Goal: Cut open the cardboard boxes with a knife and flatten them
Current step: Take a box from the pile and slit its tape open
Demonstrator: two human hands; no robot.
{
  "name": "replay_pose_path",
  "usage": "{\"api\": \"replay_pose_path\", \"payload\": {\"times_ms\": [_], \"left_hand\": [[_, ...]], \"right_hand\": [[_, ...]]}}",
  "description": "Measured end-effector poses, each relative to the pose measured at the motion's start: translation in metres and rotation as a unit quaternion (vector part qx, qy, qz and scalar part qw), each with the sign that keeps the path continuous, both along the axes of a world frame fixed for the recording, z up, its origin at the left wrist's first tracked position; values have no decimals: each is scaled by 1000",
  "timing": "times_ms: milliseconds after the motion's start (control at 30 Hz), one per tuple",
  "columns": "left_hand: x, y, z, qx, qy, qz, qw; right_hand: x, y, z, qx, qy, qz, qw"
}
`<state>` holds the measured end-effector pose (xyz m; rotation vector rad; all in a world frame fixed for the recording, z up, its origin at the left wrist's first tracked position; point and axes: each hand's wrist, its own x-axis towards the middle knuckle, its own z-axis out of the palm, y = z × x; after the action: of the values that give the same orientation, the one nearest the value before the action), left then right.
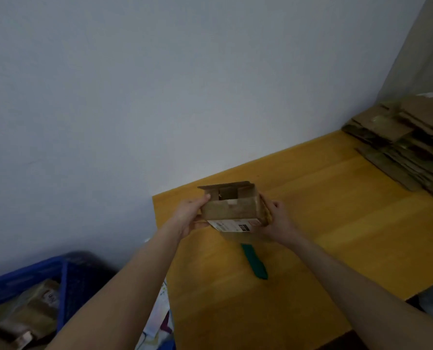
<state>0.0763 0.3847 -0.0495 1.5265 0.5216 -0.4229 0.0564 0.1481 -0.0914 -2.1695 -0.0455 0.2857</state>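
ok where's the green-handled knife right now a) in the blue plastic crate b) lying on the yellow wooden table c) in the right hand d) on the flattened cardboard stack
b: the green-handled knife lies on the yellow wooden table, while the left hand and right hand both hold the small brown cardboard box.

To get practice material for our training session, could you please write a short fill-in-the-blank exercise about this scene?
1. The left hand and right hand hold the cardboard box above the wooden ____.
2. The knife lying below the box has a ____ handle.
3. The crate at lower left is ____.
4. Flattened cardboard is stacked on the far ____ side.
Missing words: table; green; blue; right.
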Motion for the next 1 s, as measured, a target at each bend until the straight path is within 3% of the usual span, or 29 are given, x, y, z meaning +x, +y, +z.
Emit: {"api": "replay_pose_path", "payload": {"times_ms": [100,200,300,367,533,633,733,900,1000], "left_hand": [[-10,-15,0,10,6,11,1000],[-18,-31,5,32,-12,5,999],[-28,-44,8,91,-47,-20,994],[-34,-49,8,146,-81,-40,985],[-43,-69,7,272,-154,-23,950],[-45,-79,2,350,-175,-21,920],[-46,-83,0,393,-173,21,903],[-42,-74,1,437,-83,88,891],[-42,-60,-1,431,-26,94,897]], "right_hand": [[12,-21,0,-2,19,64,998],[17,-42,5,123,133,131,975],[21,-51,14,242,279,90,925],[24,-53,17,272,331,70,901],[20,-20,26,153,221,22,963],[20,1,17,76,178,-81,978],[15,7,21,-11,135,-77,988],[2,16,37,42,61,-11,997],[-3,14,32,75,78,-27,994]]}}
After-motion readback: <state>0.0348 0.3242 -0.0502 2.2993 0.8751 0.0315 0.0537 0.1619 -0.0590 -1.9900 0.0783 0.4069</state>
